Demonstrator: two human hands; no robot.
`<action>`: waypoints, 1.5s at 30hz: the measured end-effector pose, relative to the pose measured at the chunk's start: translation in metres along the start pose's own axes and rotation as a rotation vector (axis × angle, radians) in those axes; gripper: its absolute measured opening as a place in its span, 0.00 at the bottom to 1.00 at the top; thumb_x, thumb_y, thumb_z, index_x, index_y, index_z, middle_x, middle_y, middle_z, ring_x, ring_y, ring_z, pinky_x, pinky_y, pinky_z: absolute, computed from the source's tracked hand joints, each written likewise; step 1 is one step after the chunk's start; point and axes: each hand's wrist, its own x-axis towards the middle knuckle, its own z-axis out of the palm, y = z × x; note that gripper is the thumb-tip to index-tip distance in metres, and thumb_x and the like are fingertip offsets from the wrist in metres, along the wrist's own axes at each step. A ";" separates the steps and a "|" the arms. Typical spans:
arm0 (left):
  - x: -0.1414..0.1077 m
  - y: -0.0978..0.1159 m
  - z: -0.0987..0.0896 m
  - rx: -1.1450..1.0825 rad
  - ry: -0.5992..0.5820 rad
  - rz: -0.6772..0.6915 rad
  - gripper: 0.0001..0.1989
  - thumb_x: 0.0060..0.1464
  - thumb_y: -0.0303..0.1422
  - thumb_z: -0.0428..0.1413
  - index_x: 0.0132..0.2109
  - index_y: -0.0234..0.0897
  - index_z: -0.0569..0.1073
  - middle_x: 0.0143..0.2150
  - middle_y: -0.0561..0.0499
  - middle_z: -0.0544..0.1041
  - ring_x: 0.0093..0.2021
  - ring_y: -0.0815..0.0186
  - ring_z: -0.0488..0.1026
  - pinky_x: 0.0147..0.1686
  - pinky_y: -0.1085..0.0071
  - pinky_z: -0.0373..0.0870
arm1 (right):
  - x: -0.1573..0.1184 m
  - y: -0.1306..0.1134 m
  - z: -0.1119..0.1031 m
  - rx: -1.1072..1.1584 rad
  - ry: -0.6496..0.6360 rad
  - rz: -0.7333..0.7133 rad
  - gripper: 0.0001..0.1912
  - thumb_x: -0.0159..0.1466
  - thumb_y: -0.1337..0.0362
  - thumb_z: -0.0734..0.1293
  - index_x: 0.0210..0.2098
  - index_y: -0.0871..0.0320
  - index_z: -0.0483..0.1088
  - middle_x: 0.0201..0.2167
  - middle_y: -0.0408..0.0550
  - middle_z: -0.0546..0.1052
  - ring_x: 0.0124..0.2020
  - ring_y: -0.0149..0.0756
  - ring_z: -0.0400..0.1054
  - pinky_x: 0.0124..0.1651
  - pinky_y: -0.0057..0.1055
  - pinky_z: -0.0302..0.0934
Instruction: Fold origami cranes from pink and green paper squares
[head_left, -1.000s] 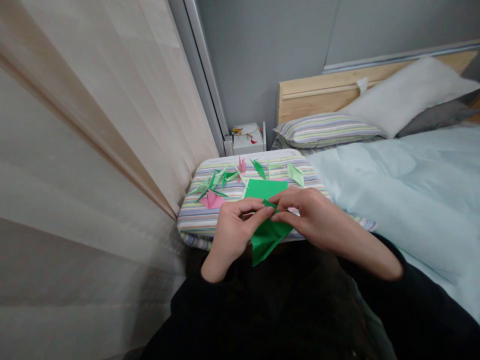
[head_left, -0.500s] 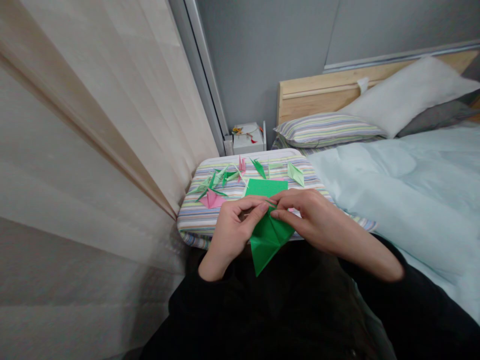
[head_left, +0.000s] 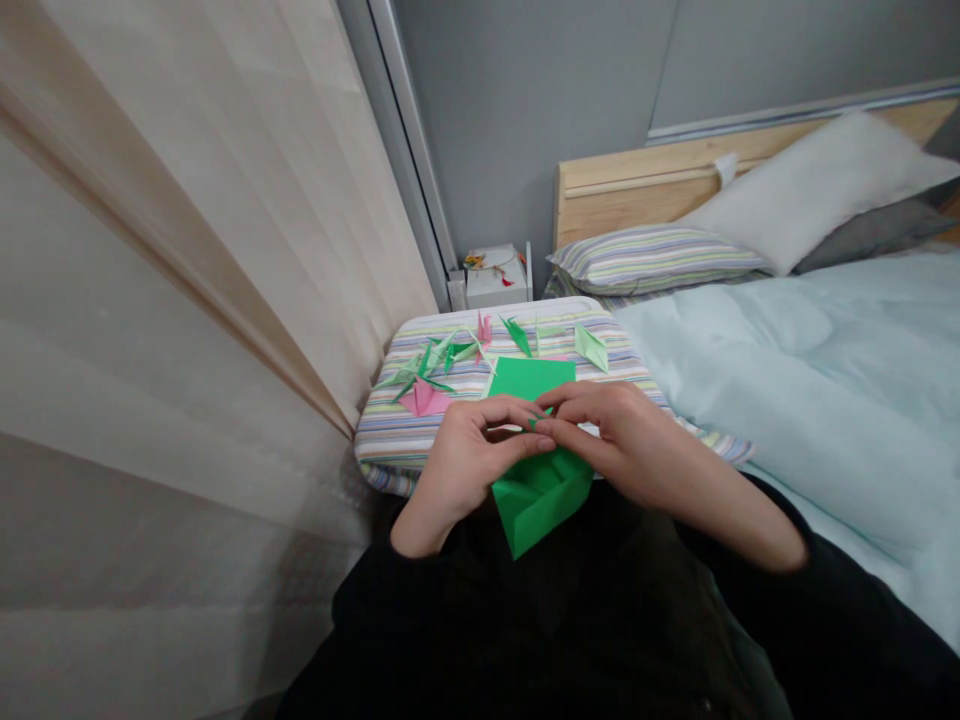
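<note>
A partly folded green paper (head_left: 544, 497) hangs below my fingers, in front of my dark clothing. My left hand (head_left: 480, 450) pinches its upper edge between thumb and fingers. From the other side my right hand (head_left: 622, 425) grips the same edge, its fingertips meeting those of the left. Behind the hands a flat green sheet (head_left: 532, 376) lies on the striped cloth-covered table (head_left: 397, 440). Around it are several folded paper pieces, among them a pink one (head_left: 425, 398), a dark green one (head_left: 517, 336) and a pale green one (head_left: 592, 348).
A beige curtain (head_left: 225, 200) hangs along the left. The bed with a pale blue cover (head_left: 810, 370) and pillows (head_left: 660, 260) stands at the right. Beyond the table is a small white cabinet (head_left: 496, 290) with little items on top.
The green paper's lower part has opened out wider, with a pocket-like fold showing. Both thumbs have shifted slightly lower and closer together on its upper edge.
</note>
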 end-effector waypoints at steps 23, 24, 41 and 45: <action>-0.001 -0.002 -0.004 0.129 0.043 0.093 0.18 0.60 0.43 0.59 0.29 0.35 0.82 0.38 0.44 0.82 0.42 0.59 0.77 0.46 0.65 0.72 | -0.005 -0.004 -0.003 -0.006 -0.023 -0.013 0.11 0.66 0.68 0.66 0.30 0.57 0.80 0.48 0.52 0.82 0.48 0.46 0.77 0.55 0.41 0.67; -0.002 -0.002 -0.004 0.121 0.045 0.091 0.18 0.61 0.43 0.59 0.30 0.35 0.82 0.39 0.44 0.83 0.43 0.59 0.78 0.46 0.65 0.72 | -0.005 -0.003 -0.003 -0.003 -0.022 -0.012 0.11 0.66 0.68 0.66 0.30 0.57 0.80 0.48 0.52 0.82 0.48 0.46 0.77 0.55 0.42 0.67; 0.000 0.012 -0.001 0.317 -0.036 0.203 0.04 0.51 0.30 0.66 0.28 0.38 0.82 0.43 0.46 0.79 0.46 0.59 0.76 0.52 0.61 0.71 | 0.000 0.010 0.002 0.139 -0.095 0.013 0.06 0.57 0.72 0.72 0.29 0.55 0.81 0.54 0.50 0.79 0.54 0.47 0.74 0.57 0.43 0.65; 0.003 0.019 0.000 0.404 -0.021 0.265 0.06 0.51 0.29 0.65 0.27 0.38 0.81 0.42 0.47 0.79 0.46 0.59 0.76 0.55 0.57 0.69 | 0.001 0.013 0.007 0.102 -0.102 0.050 0.06 0.54 0.73 0.72 0.27 0.56 0.80 0.50 0.50 0.81 0.50 0.48 0.75 0.53 0.41 0.67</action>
